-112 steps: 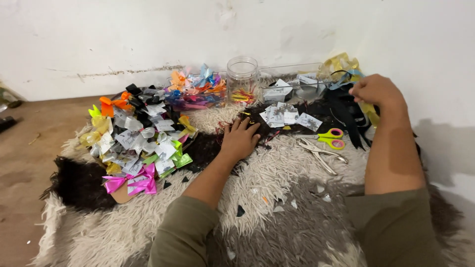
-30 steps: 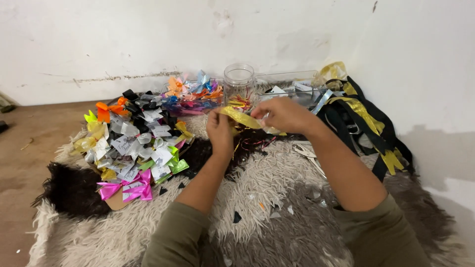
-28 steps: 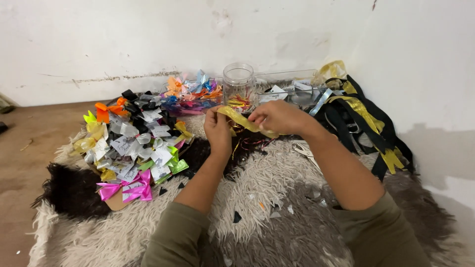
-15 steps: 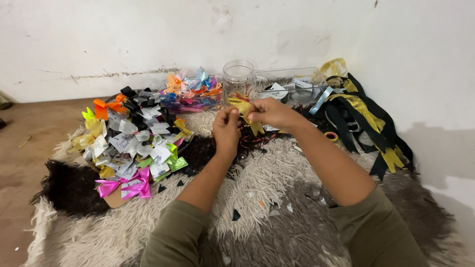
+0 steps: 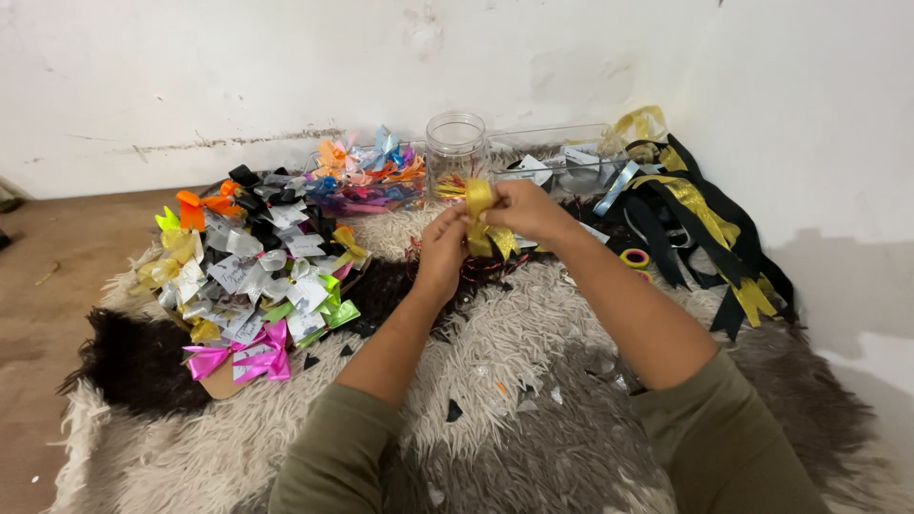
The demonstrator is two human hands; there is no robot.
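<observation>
Both hands meet over a shaggy rug (image 5: 533, 333) and pinch a folded gold ribbon (image 5: 481, 219) between them. My left hand (image 5: 443, 252) grips its lower part, and my right hand (image 5: 528, 209) holds the upper loops from the right side. The ribbon is bent into short loops above my fingers. Just behind it stands a clear glass jar (image 5: 455, 143).
A heap of finished ribbon bows (image 5: 257, 266) in silver, yellow, pink, green and orange lies at the left on a piece of cardboard. Black and gold ribbon strips (image 5: 695, 219) lie at the right by the white wall. Scissors with coloured handles (image 5: 635, 259) sit beside my right forearm.
My right hand fetched a gold ribbon strip from the right pile and brought it to the left hand. The long strip has since been folded into compact loops between both hands.
</observation>
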